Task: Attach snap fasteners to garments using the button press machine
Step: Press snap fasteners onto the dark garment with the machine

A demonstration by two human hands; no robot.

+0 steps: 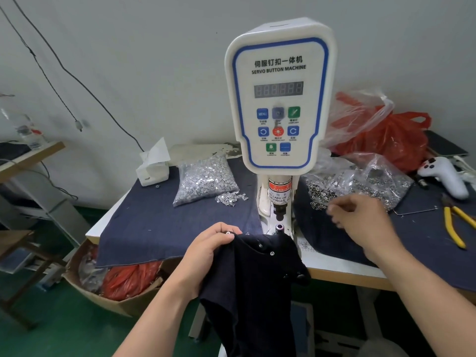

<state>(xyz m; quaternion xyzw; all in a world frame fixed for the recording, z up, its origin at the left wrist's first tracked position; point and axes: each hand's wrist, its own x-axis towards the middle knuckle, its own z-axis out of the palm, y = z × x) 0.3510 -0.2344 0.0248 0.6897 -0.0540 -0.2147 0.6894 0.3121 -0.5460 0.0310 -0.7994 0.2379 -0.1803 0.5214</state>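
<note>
A white servo button machine (279,99) stands at the table's middle, its press head (279,212) above a small lower die (279,228). A dark garment (255,279) with several silver snaps hangs from the table's front edge, just below the die. My left hand (208,253) grips the garment's upper left edge, with a snap at the fingertips. My right hand (360,222) hovers right of the machine, blurred, fingers loosely curled near a pile of snap rings (322,194). Whether it holds a snap I cannot tell.
A clear bag of silver snap caps (203,179) lies left of the machine, a bag of rings (373,179) to its right. Yellow-handled pliers (453,222), a white controller (445,173), red plastic bags (381,135) and a tissue box (153,166) sit around. A cardboard box (108,287) stands on the floor.
</note>
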